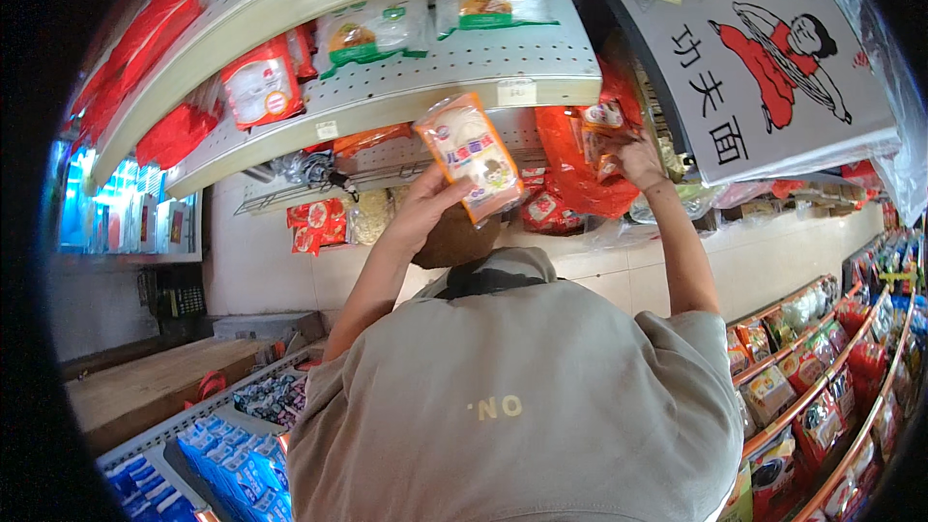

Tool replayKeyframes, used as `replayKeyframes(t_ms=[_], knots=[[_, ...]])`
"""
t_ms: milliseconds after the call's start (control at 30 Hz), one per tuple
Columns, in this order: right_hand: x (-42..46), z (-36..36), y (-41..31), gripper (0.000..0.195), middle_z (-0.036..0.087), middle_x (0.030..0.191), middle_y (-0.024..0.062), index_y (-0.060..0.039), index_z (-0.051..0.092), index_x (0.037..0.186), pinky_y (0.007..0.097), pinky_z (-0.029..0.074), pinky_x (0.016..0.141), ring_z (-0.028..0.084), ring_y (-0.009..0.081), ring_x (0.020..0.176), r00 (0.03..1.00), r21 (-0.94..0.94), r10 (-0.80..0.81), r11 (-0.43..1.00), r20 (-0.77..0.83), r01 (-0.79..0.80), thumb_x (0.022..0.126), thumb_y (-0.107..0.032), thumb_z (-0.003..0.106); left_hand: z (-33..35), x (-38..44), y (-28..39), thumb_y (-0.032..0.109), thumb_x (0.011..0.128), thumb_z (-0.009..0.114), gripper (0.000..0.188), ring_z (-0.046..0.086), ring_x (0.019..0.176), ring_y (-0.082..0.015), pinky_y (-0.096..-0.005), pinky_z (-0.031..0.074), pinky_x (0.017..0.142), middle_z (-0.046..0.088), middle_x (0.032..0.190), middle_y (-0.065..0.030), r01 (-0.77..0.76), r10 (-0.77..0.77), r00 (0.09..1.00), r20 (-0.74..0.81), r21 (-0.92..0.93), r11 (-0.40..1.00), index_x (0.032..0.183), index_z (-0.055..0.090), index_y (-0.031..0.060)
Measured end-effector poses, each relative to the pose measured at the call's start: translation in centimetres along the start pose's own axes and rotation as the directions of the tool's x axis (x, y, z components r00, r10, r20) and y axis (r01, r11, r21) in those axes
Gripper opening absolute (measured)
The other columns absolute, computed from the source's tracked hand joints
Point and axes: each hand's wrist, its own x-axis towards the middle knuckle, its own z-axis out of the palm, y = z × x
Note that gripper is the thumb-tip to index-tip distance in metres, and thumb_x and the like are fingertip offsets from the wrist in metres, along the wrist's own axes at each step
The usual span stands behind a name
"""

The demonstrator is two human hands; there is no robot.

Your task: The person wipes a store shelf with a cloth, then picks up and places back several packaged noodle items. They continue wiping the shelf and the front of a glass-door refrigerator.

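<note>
My left hand [428, 206] holds a clear packet of pale noodles [471, 156] with orange edges, its printed front turned up. The thumb lies across the packet's lower part. My right hand [639, 162] is at the mouth of a red plastic bag [569, 159], its fingers on another packet with orange edges [603, 119] inside. Part of that packet and some of the fingers are hidden. Above my hands, the perforated shelf [536, 51] carries noodle packs with green ends [496, 7].
A big printed carton [725, 72] juts out at the upper right. Red packs [262, 83] lie on the left shelf. Wire rails [326, 192] and low red packets [317, 223] sit beneath. Racks of packaged food [797, 370] stand right; blue cartons [239, 464] are lower left.
</note>
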Motion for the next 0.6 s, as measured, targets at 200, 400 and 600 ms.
replayKeyframes(t_ms=[200,400,600], knots=[[-1.8,-2.1,-0.8,0.016,0.066,0.086,0.0089,-0.0095,0.068,0.092,0.0385,0.044,0.084,0.060,0.0274,0.085,0.896,0.263,0.141,0.964,-0.422,-0.028,0.077,-0.015,0.067,-0.1,0.3,0.5,0.016,0.089,0.062,0.038,0.052,0.107,-0.0111,-0.0278,0.040,0.094,0.058,0.116,-0.0015,0.014,-0.015,0.999,0.041,0.017,1.000,0.124,0.051,0.0053],[-1.3,-8.1,-6.8,0.020,0.063,0.078,0.0002,0.0012,0.064,0.085,0.0228,0.042,0.066,0.049,0.0065,0.070,0.716,0.978,0.696,0.185,-0.062,-0.095,0.089,-0.018,0.061,-0.9,0.8,-0.2,0.017,0.089,0.061,0.038,0.052,0.108,-0.0110,-0.0279,0.038,0.095,0.059,0.116,-0.0015,0.021,-0.023,0.999,0.047,0.037,0.999,0.124,0.051,0.0056],[0.1,-13.0,-9.4,0.009,0.065,0.081,0.0014,-0.0064,0.064,0.087,0.0214,0.046,0.062,0.060,0.0077,0.071,0.751,0.886,0.622,-0.450,0.220,0.113,0.088,-0.015,0.062,-0.9,1.1,-0.1,0.017,0.089,0.061,0.037,0.052,0.108,-0.0113,-0.0279,0.038,0.096,0.059,0.116,-0.0017,0.021,-0.028,0.997,0.077,0.092,0.996,0.123,0.052,0.0049]])
